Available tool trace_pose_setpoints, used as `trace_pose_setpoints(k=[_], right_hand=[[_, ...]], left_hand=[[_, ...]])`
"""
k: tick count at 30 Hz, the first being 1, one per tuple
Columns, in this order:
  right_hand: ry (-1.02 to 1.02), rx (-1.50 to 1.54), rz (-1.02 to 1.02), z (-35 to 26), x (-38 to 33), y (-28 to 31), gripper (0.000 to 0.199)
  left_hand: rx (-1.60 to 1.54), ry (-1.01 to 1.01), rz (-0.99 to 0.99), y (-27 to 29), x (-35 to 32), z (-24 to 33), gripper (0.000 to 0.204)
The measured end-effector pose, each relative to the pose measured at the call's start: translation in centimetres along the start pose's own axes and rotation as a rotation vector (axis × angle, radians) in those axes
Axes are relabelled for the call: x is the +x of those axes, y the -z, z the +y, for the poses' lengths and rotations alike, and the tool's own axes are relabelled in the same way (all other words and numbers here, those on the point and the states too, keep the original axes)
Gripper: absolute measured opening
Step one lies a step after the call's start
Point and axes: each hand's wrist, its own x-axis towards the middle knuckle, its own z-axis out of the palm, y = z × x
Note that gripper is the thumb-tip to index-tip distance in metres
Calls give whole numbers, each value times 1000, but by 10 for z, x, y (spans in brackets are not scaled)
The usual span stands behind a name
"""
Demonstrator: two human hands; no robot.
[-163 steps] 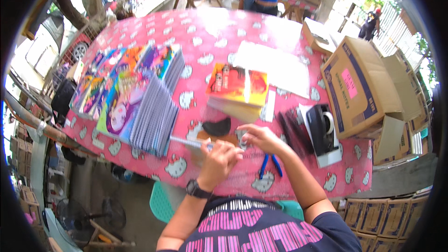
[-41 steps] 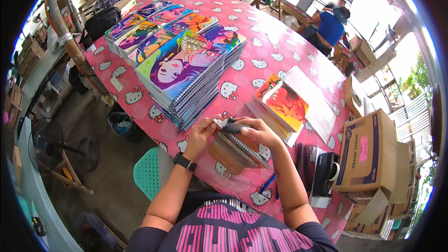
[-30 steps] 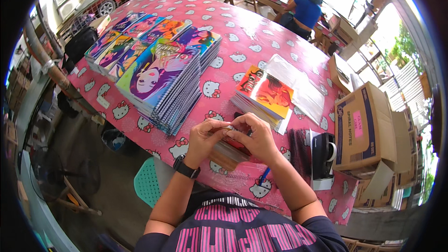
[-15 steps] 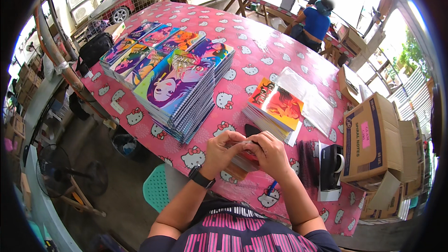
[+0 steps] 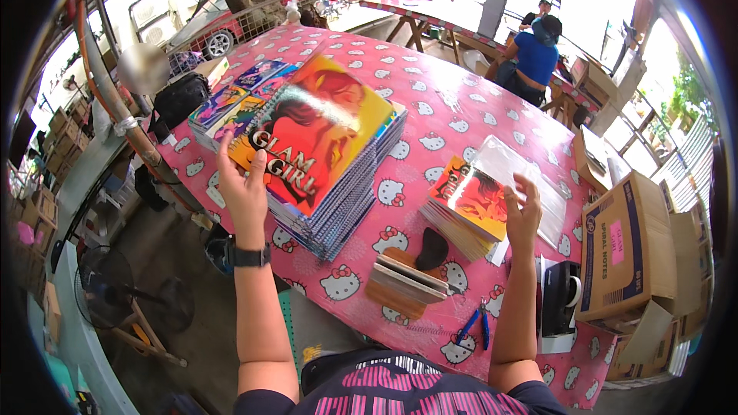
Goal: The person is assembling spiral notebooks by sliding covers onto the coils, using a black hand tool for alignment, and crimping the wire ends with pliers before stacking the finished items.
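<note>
An orange-red spiral notebook (image 5: pixel 327 123) with a glossy illustrated cover lies over the tall stack of spiral notebooks (image 5: pixel 338 219), turned at an angle. My left hand (image 5: pixel 246 196) is at its lower left edge, thumb and fingers apart; contact with the edge is unclear. Over the right side of a smaller stack of orange-covered booklets (image 5: pixel 469 204), my right hand (image 5: pixel 524 211) hovers with loosely bent, separated fingers and nothing in it. Between my arms sits a wooden block (image 5: pixel 403 284) with upright slats, beside a dark rounded object (image 5: pixel 432 247).
Blue-handled pliers (image 5: pixel 473 327) lie by my right forearm. A black tape dispenser (image 5: pixel 561 296) and an open cardboard box (image 5: pixel 634 246) stand at the right. Clear plastic sheets (image 5: pixel 538 184) lie behind the booklets. A person in blue (image 5: pixel 534 58) works beyond the pink table (image 5: pixel 453 104).
My hands have parted from close together over the wooden block, left to the tall stack, right to the booklets. The orange-red notebook now covers the purple-haired cover. The wooden block is uncovered.
</note>
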Motion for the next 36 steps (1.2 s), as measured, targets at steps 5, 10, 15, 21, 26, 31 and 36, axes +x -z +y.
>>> trace_pose_setpoints(k=[5,10,15,21,26,31,36], right_hand=[[-402,-341,-86,94,-18,-25,48],[-576,39,-113,195,-26,-15,42],[-394,-294,-66,154,-21,0,27],[-275,510,-1,37,-50,17,31],[-304,740,-90,-15,-120,5,41],[-399,863,-304,3,-159,2,48],[-154,491,-486,22,-174,15,36]], left_hand=[[575,49,-97,33,-6,-70,51],[361,48,-69,19,-9,-76,48],[379,43,-141,28,-13,-70,48],[460,48,40,34,-22,-66,71],[129,-153,-326,-54,-113,63,68],[-413,496,-686,-60,-156,31,39],[-319,509,-855,-49,-153,22,27]])
